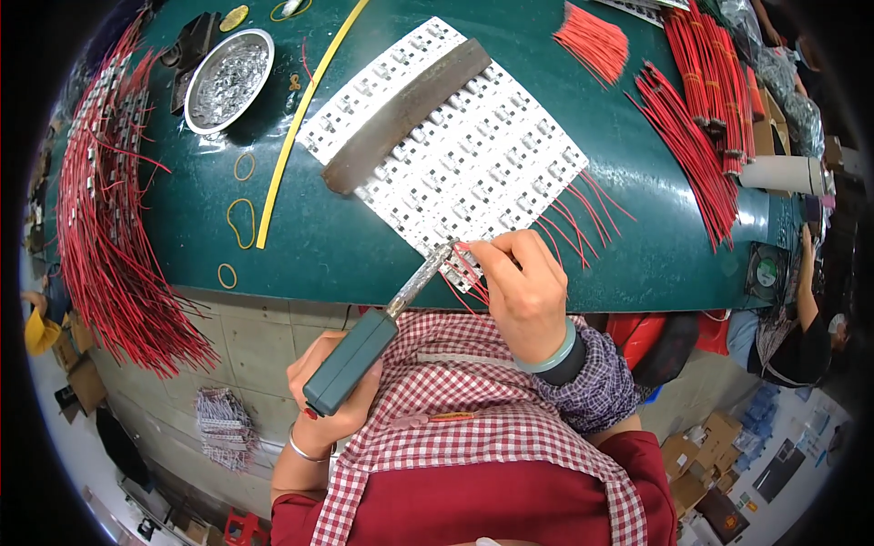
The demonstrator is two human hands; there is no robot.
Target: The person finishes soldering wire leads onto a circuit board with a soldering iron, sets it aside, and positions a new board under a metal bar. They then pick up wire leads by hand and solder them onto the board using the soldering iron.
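Note:
A soldering iron (353, 357) with a dark green, box-like handle is gripped in my left hand (339, 391). Its metal shaft points up and right, with the tip at the near corner of a white circuit board panel (510, 123). My right hand (526, 291) pinches a thin red wire (462, 247) against the panel, close beside that tip. Whether the tip touches the wire I cannot tell. Several red wires (574, 218) stick out from the panel's right edge. A dark flat bar (405, 118) lies across the panel, which carries rows of small parts.
A thick bundle of red wires (105, 227) hangs over the table's left edge. A metal bowl (266, 64) of silvery bits stands at the back left. Near it lie a yellow strip (293, 136) and rubber bands (240, 224). More red wire bundles (692, 155) and a small fan (767, 271) are at right.

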